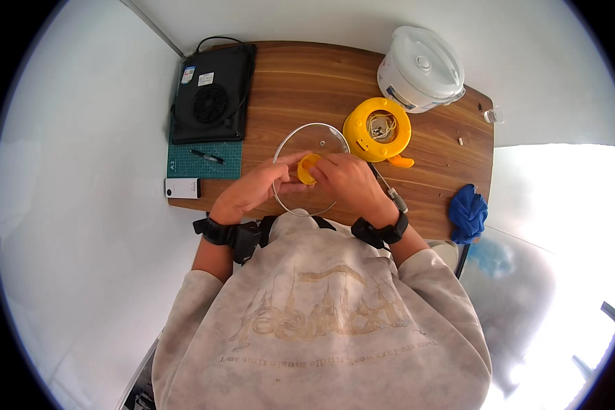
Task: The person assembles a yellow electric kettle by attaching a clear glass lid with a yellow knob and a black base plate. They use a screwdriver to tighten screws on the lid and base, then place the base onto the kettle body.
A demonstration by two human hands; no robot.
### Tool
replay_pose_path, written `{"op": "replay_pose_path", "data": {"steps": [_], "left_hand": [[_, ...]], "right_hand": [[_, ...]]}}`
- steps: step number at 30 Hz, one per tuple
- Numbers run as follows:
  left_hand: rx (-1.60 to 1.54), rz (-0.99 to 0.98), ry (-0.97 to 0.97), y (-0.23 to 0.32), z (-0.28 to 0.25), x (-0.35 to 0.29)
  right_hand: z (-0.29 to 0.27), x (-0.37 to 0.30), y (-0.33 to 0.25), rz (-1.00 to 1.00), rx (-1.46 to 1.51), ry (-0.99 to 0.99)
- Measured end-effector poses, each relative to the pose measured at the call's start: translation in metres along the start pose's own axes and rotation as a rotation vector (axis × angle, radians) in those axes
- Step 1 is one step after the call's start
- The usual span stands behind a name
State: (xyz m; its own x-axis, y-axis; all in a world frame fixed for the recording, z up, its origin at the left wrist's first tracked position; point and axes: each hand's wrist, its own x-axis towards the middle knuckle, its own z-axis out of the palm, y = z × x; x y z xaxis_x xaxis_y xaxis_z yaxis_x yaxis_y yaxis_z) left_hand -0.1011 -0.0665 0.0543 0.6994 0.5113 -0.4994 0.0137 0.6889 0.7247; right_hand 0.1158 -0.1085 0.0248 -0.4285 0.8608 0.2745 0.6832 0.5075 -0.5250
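Observation:
A round clear glass lid with a metal rim is in front of me, close to the table's near edge. My left hand reaches in from the left, its fingers closed around a yellow cup-shaped knob near the lid's middle. The lid's rim crosses this hand. From the right, my right hand pinches at the same knob with bent fingers. Its fingertips partly cover the knob, so anything small between them is hidden. Beside my right wrist lies a screwdriver-like tool with a thin shaft and grey handle.
A yellow ring-shaped appliance part with cord inside and a handle sits beyond my right hand. Behind it stands a white lidded pot. Left lie a black cooktop, green cutting mat, pen and white device; right, a blue cloth.

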Motion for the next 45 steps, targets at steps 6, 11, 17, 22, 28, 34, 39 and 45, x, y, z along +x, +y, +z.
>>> {"op": "replay_pose_path", "data": {"steps": [6,11,17,22,28,34,39,45], "left_hand": [[-0.055,0.02,-0.01,-0.005,-0.008,0.001],[-0.03,0.016,0.0,-0.001,-0.002,0.001],[-0.038,-0.02,0.015,-0.002,-0.004,-0.001],[-0.042,0.013,0.008,-0.005,-0.006,-0.002],[-0.053,0.019,0.018,-0.009,-0.007,-0.001],[0.078,-0.028,0.031,-0.008,-0.01,-0.001],[0.204,-0.049,0.066,-0.009,-0.011,-0.001],[0.021,0.01,0.033,-0.007,-0.006,-0.001]], "right_hand": [[-0.01,0.0,-0.003,0.097,0.125,0.009],[-0.005,0.001,-0.002,0.031,0.136,0.012],[-0.002,0.001,0.0,-0.021,0.063,0.034],[0.004,-0.003,0.0,0.025,0.077,0.042],[0.0,-0.003,-0.003,0.005,0.092,0.034],[0.003,0.0,-0.001,0.02,0.154,0.03],[0.015,-0.002,0.001,0.064,0.202,0.059],[0.019,-0.006,0.002,0.171,0.222,0.07]]}}
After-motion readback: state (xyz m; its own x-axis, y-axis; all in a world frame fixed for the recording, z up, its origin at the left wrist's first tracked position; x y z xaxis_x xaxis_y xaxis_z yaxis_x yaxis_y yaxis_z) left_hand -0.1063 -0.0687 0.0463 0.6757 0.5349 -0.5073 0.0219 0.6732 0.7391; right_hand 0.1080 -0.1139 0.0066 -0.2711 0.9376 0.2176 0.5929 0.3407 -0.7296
